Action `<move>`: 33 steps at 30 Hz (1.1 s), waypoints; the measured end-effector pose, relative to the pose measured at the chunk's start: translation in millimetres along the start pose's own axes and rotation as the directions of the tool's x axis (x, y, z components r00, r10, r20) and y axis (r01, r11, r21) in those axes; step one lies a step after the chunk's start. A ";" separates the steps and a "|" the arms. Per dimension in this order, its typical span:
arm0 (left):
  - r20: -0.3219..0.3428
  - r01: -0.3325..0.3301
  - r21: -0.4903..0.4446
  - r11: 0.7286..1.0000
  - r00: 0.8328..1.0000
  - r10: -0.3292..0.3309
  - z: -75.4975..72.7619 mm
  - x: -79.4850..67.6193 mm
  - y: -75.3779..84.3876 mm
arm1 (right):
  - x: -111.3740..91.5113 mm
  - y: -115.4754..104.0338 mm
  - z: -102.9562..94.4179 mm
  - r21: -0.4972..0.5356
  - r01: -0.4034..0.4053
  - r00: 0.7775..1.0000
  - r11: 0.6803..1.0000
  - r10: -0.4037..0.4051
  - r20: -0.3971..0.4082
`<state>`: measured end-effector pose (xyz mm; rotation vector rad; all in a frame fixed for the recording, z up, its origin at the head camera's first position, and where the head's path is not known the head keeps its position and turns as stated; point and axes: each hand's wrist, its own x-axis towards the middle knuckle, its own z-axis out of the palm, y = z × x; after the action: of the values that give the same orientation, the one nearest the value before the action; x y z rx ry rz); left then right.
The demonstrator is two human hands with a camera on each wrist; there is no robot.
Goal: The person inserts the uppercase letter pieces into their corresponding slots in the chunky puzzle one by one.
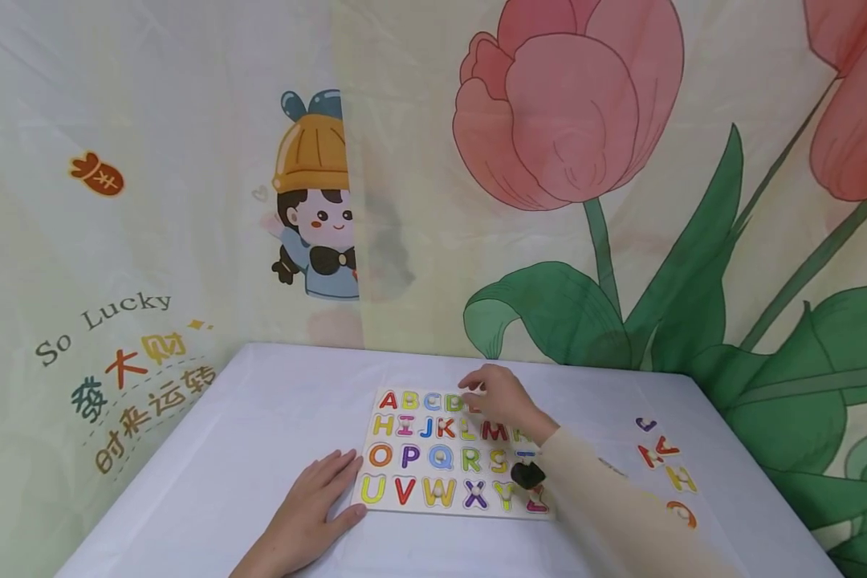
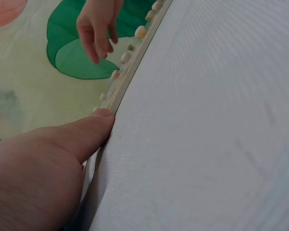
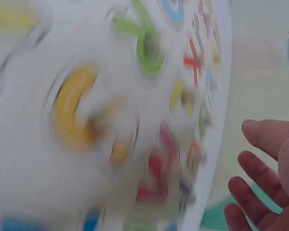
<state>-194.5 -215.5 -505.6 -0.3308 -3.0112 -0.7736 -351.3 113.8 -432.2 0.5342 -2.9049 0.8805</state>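
A white alphabet puzzle board (image 1: pixel 390 476) lies on the table, filled with colourful letter pieces that have small knobs (image 2: pixel 141 32). My left hand (image 1: pixel 309 507) rests at the board's lower left corner, with its thumb (image 2: pixel 94 129) against the front edge and the fingers stretched along the left side. Above the top row, near the green D (image 1: pixel 453 403), hovers my right hand (image 1: pixel 504 395). Its fingers (image 3: pixel 252 195) are loosely bent and spread apart, with nothing between them. The right hand and sleeve hide several letters at the board's right side. The right wrist view of the letters is blurred.
Several loose letter pieces lie right of the board: a purple one (image 1: pixel 645 424), a red one (image 1: pixel 650 457), a yellow one (image 1: pixel 681 479) and an orange curved one (image 1: pixel 682 514). A dark object (image 1: pixel 527 475) shows beside the right sleeve. A printed curtain (image 1: pixel 419 201) hangs behind the white table (image 1: pixel 296 385).
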 end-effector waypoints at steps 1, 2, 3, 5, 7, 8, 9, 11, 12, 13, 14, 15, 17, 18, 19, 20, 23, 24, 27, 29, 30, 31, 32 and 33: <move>0.004 0.004 0.003 1.000 1.000 -0.004 -0.3 0.4 0.4 | -4.6 10.0 -9.3 -0.018 0.021 1.000 1.000 -0.021 -0.005; 0.005 0.005 0.002 1.000 1.000 -0.005 -0.5 0.5 0.9 | -10.0 20.2 -19.7 -0.029 0.040 0.999 0.999 -0.040 -0.001; 0.005 0.002 -0.002 1.000 1.000 -0.002 -0.8 0.3 1.2 | -15.7 31.3 -30.4 -0.039 0.059 0.998 0.997 -0.059 0.005; 0.009 0.003 0.001 1.000 1.000 -0.003 -1.5 0.2 1.3 | -28.5 56.1 -51.7 -0.065 0.110 0.994 0.992 -0.109 0.020; 0.010 0.002 0.001 1.000 1.000 -0.002 -2.0 0.2 0.8 | -42.2 81.8 -72.8 -0.088 0.144 0.989 0.986 -0.141 0.041; 0.011 0.001 0.000 1.000 1.000 -0.001 -2.0 0.4 0.3 | -49.4 94.1 -83.0 -0.106 0.152 0.988 0.983 -0.147 0.049; 0.011 -0.001 -0.001 1.000 1.000 0.001 -1.8 0.6 -0.2 | -56.4 106.5 -92.2 -0.124 0.148 0.989 0.981 -0.142 0.051; 0.013 -0.001 0.002 1.000 1.000 0.001 -1.2 1.8 -1.0 | -70.5 129.6 -109.7 -0.169 0.138 0.990 0.976 -0.130 0.058; 0.014 -0.002 0.002 1.000 1.000 0.002 -0.8 2.2 -1.3 | -77.3 140.3 -117.8 -0.188 0.133 0.990 0.973 -0.123 0.062; 0.015 -0.003 0.000 1.000 1.000 0.003 -1.1 2.4 -1.0 | -83.8 150.6 -125.5 -0.207 0.131 0.991 0.970 -0.121 0.063; 0.015 -0.006 -0.001 1.000 1.000 0.006 -1.5 2.2 -0.7 | -89.6 160.4 -132.4 -0.229 0.130 0.991 0.965 -0.118 0.065; 0.015 -0.005 -0.002 1.000 1.000 0.005 -1.8 2.1 0.0 | -94.8 170.0 -138.6 -0.247 0.130 0.991 0.960 -0.117 0.067; 0.017 0.001 -0.010 1.000 1.000 -0.001 -2.7 1.5 1.3 | -103.8 187.8 -148.6 -0.280 0.138 0.990 0.950 -0.126 0.062; 0.018 0.004 -0.015 1.000 1.000 -0.004 -3.1 1.0 2.2 | -107.1 196.4 -152.4 -0.287 0.141 0.990 0.947 -0.131 0.056; 0.015 0.002 -0.020 1.000 1.000 -0.002 -3.8 0.2 2.7 | -109.6 203.8 -155.2 -0.301 0.142 0.990 0.943 -0.133 0.050; 0.013 0.003 -0.022 1.000 1.000 -0.003 -3.6 -0.2 2.7 | -111.6 210.6 -157.1 -0.310 0.137 0.991 0.941 -0.129 0.045; 0.006 -0.001 -0.032 1.000 1.000 0.001 -2.8 -1.0 2.6 | -116.5 227.2 -159.8 -0.321 0.120 0.993 0.940 -0.114 0.037; 0.006 -0.002 -0.029 1.000 1.000 0.002 -2.1 -1.0 2.5 | -117.6 231.5 -160.0 -0.323 0.104 0.995 0.941 -0.097 0.038; 0.010 0.000 -0.027 1.000 1.000 0.000 -0.5 -1.0 1.8 | -120.1 240.0 -159.2 -0.314 0.058 0.998 0.948 -0.044 0.051; 0.012 0.002 -0.016 1.000 1.000 -0.002 0.3 -0.9 0.9 | -121.2 242.9 -158.2 -0.295 0.026 0.999 0.955 -0.011 0.053; 0.009 0.000 -0.010 1.000 1.000 0.000 0.6 -0.8 0.5 | -121.5 244.2 -157.6 -0.283 0.019 0.999 0.959 -0.004 0.053; 0.003 -0.005 -0.007 1.000 1.000 0.005 0.6 -0.7 0.1 | -121.6 244.9 -157.2 -0.273 0.012 0.999 0.962 0.002 0.049; -0.002 -0.011 -0.004 1.000 1.000 0.011 0.6 -0.5 -0.4 | -121.6 245.5 -156.8 -0.269 0.006 0.999 0.963 0.006 0.044; -0.006 -0.013 -0.001 1.000 1.000 0.013 0.9 -0.1 -1.1 | -121.5 246.1 -156.4 -0.268 0.003 0.999 0.963 0.008 0.038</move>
<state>-194.6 -216.0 -506.9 -0.3480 -3.0003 -0.7741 -328.5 428.3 -450.3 0.5290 -2.9908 0.4674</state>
